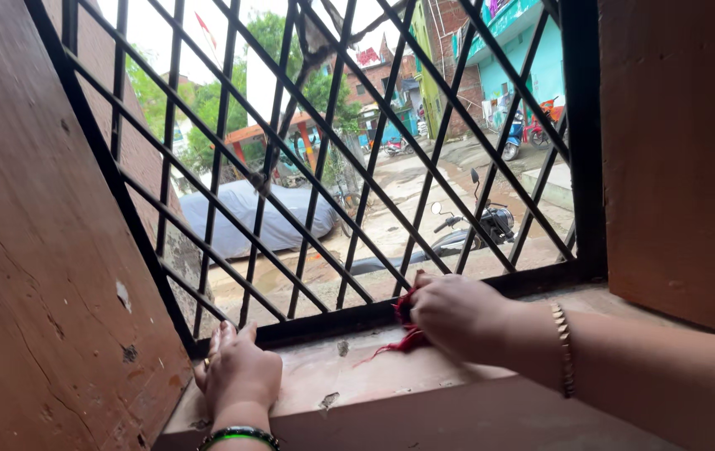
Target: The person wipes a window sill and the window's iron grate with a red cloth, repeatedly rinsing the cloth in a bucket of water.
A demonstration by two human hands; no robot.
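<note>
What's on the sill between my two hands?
In the head view, bare sill with chipped paint lies between the left hand and right hand; only the red cloth trails out there.

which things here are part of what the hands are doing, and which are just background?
In use:
- right hand, closed on a red cloth
- left hand, resting flat on the window sill
- black window grille, bottom bar beside the cloth

Background:
- parked motorcycle outside
- covered car
- turquoise building
- trees
</note>
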